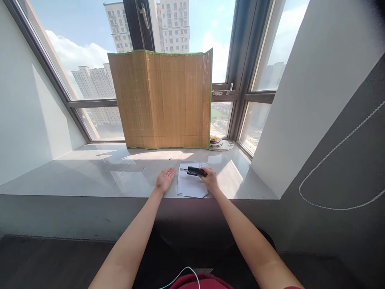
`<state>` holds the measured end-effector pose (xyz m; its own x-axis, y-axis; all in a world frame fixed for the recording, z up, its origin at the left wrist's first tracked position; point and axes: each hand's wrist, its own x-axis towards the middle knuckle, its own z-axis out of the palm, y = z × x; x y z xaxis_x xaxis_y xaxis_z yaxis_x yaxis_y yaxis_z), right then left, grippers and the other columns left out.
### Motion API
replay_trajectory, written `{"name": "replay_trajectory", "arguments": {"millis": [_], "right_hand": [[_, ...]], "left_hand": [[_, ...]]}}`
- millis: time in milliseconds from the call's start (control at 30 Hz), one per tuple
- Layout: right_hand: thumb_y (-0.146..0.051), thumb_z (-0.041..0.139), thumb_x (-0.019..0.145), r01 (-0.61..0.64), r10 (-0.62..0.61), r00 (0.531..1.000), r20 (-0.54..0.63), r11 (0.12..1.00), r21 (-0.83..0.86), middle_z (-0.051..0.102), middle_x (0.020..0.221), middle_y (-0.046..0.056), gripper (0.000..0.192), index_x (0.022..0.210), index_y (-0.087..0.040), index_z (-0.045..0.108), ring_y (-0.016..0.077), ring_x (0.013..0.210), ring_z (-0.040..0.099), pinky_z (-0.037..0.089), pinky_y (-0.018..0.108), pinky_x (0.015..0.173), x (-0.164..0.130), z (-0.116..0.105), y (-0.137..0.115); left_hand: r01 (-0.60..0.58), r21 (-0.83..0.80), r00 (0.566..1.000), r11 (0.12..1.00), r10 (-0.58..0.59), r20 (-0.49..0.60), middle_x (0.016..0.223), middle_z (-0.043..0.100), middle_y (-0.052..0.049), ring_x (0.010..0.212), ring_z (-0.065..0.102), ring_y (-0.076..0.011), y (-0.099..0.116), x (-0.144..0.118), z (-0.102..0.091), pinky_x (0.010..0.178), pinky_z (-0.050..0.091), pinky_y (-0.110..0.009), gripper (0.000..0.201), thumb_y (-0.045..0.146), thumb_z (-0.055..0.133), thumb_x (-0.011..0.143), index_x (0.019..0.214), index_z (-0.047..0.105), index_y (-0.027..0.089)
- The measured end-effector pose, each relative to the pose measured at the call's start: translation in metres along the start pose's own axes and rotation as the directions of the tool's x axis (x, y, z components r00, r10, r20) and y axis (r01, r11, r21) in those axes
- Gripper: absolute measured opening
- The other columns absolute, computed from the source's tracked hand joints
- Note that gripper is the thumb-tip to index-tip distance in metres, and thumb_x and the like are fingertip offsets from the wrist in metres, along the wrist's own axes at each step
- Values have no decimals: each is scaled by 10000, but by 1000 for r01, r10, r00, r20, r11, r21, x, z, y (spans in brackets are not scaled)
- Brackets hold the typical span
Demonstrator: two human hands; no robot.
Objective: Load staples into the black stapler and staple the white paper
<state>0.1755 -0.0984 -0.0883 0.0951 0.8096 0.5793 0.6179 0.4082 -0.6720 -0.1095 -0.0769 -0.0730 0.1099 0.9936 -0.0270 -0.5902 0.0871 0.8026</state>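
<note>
A black stapler (pixel 195 170) is gripped at its right end by my right hand (pixel 209 179). It is held over a small stack of white paper sheets (pixel 191 187) near the front edge of the sill. Whether the stapler touches the paper, I cannot tell. Some faint writing shows at the right side of the top sheet. My left hand (pixel 165 180) rests palm up just left of the sheets, fingers stretched out, with nothing in it.
The tiled window sill (pixel 90 176) ends in a front edge close to my wrists. Behind the paper a brown bamboo mat (pixel 168 100) stands against the window. Several stacked plates (pixel 217 143) sit at its right. A beaded cord (pixel 319 162) hangs at far right.
</note>
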Motion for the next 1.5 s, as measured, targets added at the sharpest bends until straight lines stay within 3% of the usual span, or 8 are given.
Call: {"name": "replay_trajectory", "arguments": {"millis": [167,367,467,833,1133,1267,1400,1500], "right_hand": [[-225,592,981,284,-285,959,-11,958,-42,752,1212,90,303,1226,-279,762,291,1107,599,546,472,982,-10,-4,-15],[-194,518,1054,508,-481,825,297,861,-18,713,1340,37,339,1236,-345,761,248,1173,608,552,438,1031,-19,2,-26],[-194,514,1059,508,-486,815,316,861,15,713,1338,34,339,1242,-346,755,244,1177,612,555,442,1037,-19,2,-28],[-314,708,937,128,-130,992,-8,984,-126,778,1052,108,267,1185,-230,759,312,1045,667,471,506,1031,-8,5,-16],[-368,813,814,-167,169,983,65,985,-28,780,1057,80,353,1145,-255,764,302,988,700,539,445,921,-1,2,1],[-349,750,913,128,-128,992,10,984,-127,682,1317,139,382,1279,-246,707,332,1209,588,471,509,1048,-8,3,-17],[-381,654,1009,521,-476,829,294,848,-94,666,1312,113,285,1280,-320,717,299,1201,567,459,481,1052,-16,2,-39],[-358,581,1049,557,-509,797,326,828,-71,696,1202,106,237,1207,-303,749,269,1109,590,489,462,1000,-16,1,-44]], "left_hand": [[208,-167,978,964,-201,61,1562,464,-330,1395,587,-339,-15,-8,8,1127,544,-528,723,487,286,1062,1598,297,2],[224,-64,975,973,-223,14,1397,609,-295,1284,662,-305,-15,-7,12,1109,562,-488,678,508,181,1090,1414,529,25],[200,-92,979,975,-204,-29,1285,673,-252,1220,692,-283,-14,-9,15,1083,587,-470,621,478,189,1101,1353,575,63],[147,-31,989,989,-147,16,1450,620,-239,1340,642,-256,-24,-9,14,1182,514,-430,422,172,376,1071,1439,549,64],[53,291,988,955,-92,123,1279,735,-200,1217,712,-292,-30,-14,21,1148,505,-493,230,289,693,990,1149,734,128],[-52,451,970,891,-62,235,1207,767,-189,1108,749,-320,-34,-21,24,1042,556,-500,456,439,866,827,1150,759,135],[-185,531,932,827,-24,361,1200,780,-147,1115,735,-310,-35,-27,28,1008,561,-439,496,527,836,823,1150,791,156],[-226,567,909,792,-36,414,1187,788,-129,1126,722,-304,-33,-30,32,1032,539,-425,490,536,818,832,1145,801,160]]}}
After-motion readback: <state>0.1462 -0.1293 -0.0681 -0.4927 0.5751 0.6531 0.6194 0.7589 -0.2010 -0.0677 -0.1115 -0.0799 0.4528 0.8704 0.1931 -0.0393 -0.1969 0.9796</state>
